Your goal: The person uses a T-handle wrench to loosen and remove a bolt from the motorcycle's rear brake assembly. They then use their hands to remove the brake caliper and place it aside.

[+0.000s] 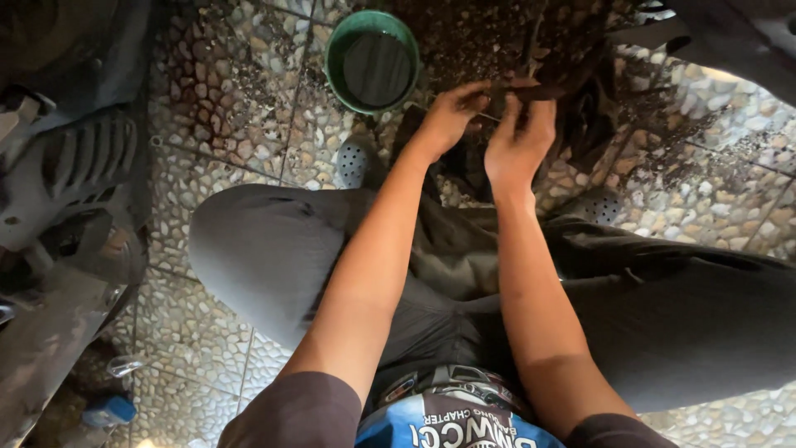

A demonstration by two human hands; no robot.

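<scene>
Both hands, left hand (452, 116) and right hand (518, 137), pinch one dark rag (572, 91); one green bucket (371, 60) just left, floor (240, 99) cramped.

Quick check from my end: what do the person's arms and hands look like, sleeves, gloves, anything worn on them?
Both hands are bare: no gloves on the left hand or the right hand, and no watch, ring or band shows. The forearms are uncovered up to short dark brown sleeves that end near the elbows. Dark grime smudges the fingers.
</scene>
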